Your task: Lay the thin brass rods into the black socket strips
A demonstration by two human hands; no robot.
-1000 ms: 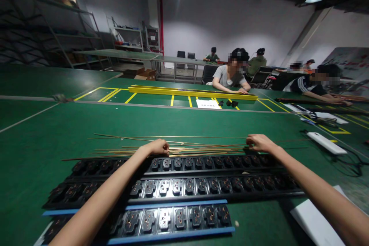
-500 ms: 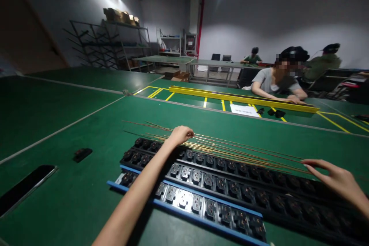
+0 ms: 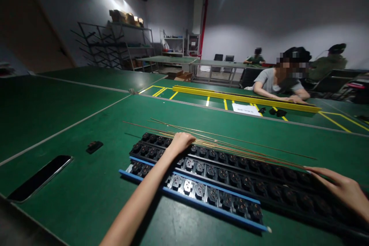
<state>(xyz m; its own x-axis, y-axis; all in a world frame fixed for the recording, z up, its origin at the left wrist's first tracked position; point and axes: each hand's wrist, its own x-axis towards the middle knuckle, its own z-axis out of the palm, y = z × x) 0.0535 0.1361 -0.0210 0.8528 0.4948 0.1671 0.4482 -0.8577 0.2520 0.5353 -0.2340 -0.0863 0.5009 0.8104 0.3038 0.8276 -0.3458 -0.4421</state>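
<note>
Several thin copper-coloured rods [image 3: 245, 151] stretch between my hands, over the far edge of the black socket strips [image 3: 221, 157]. My left hand [image 3: 182, 141] is closed around the rods near the left part of the strips; its fingertips are partly hidden. At the right, my right hand [image 3: 340, 184] pinches the rod ends between thumb and fingers. Beyond the bundle, a separate thin rod [image 3: 276, 147] lies on the green table. A shorter strip with blue edges [image 3: 213, 196] holds a row of black sockets under my left forearm.
On the left of the table [image 3: 86, 184] are a phone-like black slab [image 3: 42, 178] and a loose black socket piece [image 3: 94, 146]. Across the table lie a long yellow rail [image 3: 245, 98], a white paper [image 3: 246, 109] and a seated person [image 3: 276, 80]. Shelves stand behind.
My hands and the held rods have come nearer to the socket strips. One rod now lies apart on the table behind the bundle. The view has shifted slightly.
</note>
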